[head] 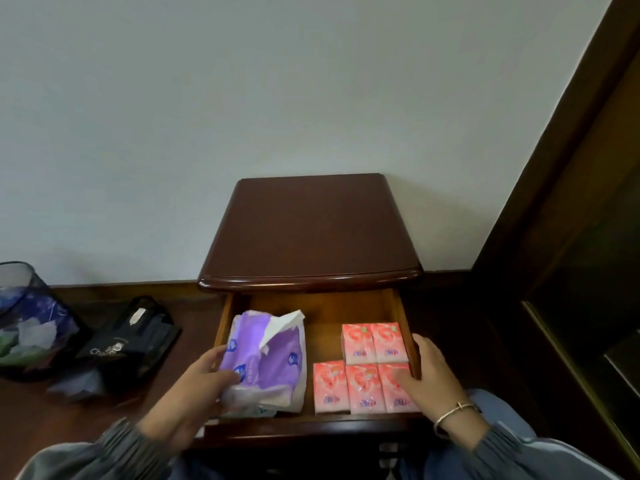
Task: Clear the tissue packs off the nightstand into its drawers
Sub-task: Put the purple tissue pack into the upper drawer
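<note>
In the open drawer (322, 306) of the nightstand (311, 230), the left hand (194, 386) has its grip clamped on the purple pack (273, 355) at left. The right hand (429, 379), its grip apart, rests on five pink packs (360, 386) at right.

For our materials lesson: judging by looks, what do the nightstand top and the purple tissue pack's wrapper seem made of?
Nightstand top: probably dark wood, glossy varnish; its rounded front edge catches light. Purple tissue pack: seemingly thin plastic film, crinkled, slightly shiny; white tissue protrudes.
</note>
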`<state>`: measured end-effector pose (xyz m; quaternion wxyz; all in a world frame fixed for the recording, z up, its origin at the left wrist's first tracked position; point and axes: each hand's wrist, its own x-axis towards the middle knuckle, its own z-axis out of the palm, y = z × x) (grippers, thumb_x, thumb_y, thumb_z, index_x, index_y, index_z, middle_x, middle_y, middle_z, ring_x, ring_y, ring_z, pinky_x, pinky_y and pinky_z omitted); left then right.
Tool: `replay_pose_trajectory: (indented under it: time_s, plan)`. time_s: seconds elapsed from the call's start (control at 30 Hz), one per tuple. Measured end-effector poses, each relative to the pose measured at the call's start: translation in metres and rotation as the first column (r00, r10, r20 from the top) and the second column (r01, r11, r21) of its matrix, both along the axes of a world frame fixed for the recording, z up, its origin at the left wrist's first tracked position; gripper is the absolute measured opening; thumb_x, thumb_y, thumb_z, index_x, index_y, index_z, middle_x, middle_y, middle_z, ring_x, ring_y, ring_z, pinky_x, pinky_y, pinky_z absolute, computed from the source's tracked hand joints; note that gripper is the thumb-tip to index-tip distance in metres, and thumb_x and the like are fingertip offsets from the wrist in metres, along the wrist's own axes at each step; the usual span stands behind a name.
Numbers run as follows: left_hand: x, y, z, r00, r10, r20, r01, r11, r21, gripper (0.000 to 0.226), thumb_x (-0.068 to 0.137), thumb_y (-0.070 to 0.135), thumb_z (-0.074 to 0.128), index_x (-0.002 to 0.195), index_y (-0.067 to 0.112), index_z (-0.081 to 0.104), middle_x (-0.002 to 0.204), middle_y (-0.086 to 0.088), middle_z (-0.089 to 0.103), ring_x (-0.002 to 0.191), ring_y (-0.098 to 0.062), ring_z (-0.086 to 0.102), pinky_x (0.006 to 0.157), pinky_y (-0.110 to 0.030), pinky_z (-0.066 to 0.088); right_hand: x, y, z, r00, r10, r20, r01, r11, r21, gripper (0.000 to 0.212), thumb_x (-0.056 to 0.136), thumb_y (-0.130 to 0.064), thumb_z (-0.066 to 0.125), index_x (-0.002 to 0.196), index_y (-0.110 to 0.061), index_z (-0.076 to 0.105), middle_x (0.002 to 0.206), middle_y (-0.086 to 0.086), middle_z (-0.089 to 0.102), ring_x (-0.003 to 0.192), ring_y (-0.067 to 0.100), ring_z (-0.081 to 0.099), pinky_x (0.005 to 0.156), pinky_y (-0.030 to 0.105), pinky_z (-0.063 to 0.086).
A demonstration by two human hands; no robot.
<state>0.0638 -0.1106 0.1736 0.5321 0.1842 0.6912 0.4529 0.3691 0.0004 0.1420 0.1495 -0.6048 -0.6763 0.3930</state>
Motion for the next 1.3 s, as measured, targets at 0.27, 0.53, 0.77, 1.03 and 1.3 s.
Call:
replay_pose_trajectory:
  time_s: [0.27, 0.53, 0.77, 1.03, 1.3]
  plan:
    - [0.031, 0.052, -0.026, 0.996, 0.068, 0.053, -0.066, 0.997, -0.048, 0.039, 0.087, -0.008, 0.044, 0.117, 0.014, 0.055, 0.087, -0.013, 0.065, 0.067, -0.022, 0.056, 0.057, -0.033, 0.052, -0.012, -0.003, -0.012, 0.98, -0.032, 0.194, 0.046, 0.997, -0.067, 0.066, 0.097, -0.019, 0.041, 0.149, -0.009, 0.003, 0.155, 0.007, 0.021, 0.095, 0.021, 0.062, 0.077, 0.031, 0.053]
    - [0.059, 0.1, -0.051, 0.994, 0.064, -0.091, -0.066, 0.998, -0.014, 0.052, 0.09, -0.005, 0.043, 0.14, 0.012, 0.041, 0.089, -0.014, 0.061, 0.059, -0.021, 0.049, 0.051, -0.031, 0.038, -0.015, -0.008, -0.024, 0.911, -0.045, 0.409, 0.022, 0.998, 0.063, 0.072, 0.093, -0.032, 0.04, 0.149, -0.016, -0.003, 0.156, 0.0, 0.018, 0.09, 0.014, 0.06, 0.071, 0.029, 0.048]
    - [0.062, 0.117, -0.062, 0.86, -0.204, -0.467, 0.183, 0.979, -0.09, 0.033, 0.093, 0.007, 0.048, 0.126, 0.005, 0.053, 0.12, -0.016, 0.06, 0.11, -0.032, 0.058, 0.094, -0.042, 0.049, -0.015, -0.009, -0.032, 0.906, -0.064, 0.419, 0.011, 0.992, 0.128, 0.07, 0.093, -0.034, 0.039, 0.149, -0.016, 0.0, 0.151, 0.001, 0.028, 0.094, 0.013, 0.059, 0.074, 0.029, 0.054]
    - [0.062, 0.102, -0.074, 0.271, -0.56, -0.783, 0.559, 0.754, -0.345, 0.054, 0.098, 0.027, 0.046, 0.147, 0.013, 0.032, 0.153, -0.007, 0.033, 0.139, -0.024, 0.032, 0.113, -0.032, 0.026, -0.014, -0.01, -0.033, 0.909, -0.073, 0.41, 0.014, 0.989, 0.145, 0.069, 0.094, -0.035, 0.04, 0.149, -0.017, 0.002, 0.147, 0.002, 0.033, 0.092, 0.013, 0.059, 0.07, 0.027, 0.051]
    - [0.056, 0.085, -0.064, 0.217, -0.675, -0.705, 0.68, 0.623, -0.386, 0.039, 0.104, 0.024, 0.034, 0.13, 0.006, 0.057, 0.143, -0.008, 0.048, 0.132, -0.018, 0.041, 0.099, -0.017, 0.021, -0.016, -0.01, -0.033, 0.906, -0.084, 0.414, 0.017, 0.987, 0.161, 0.067, 0.093, -0.034, 0.039, 0.148, -0.016, 0.005, 0.148, 0.002, 0.032, 0.1, 0.018, 0.059, 0.074, 0.031, 0.048]
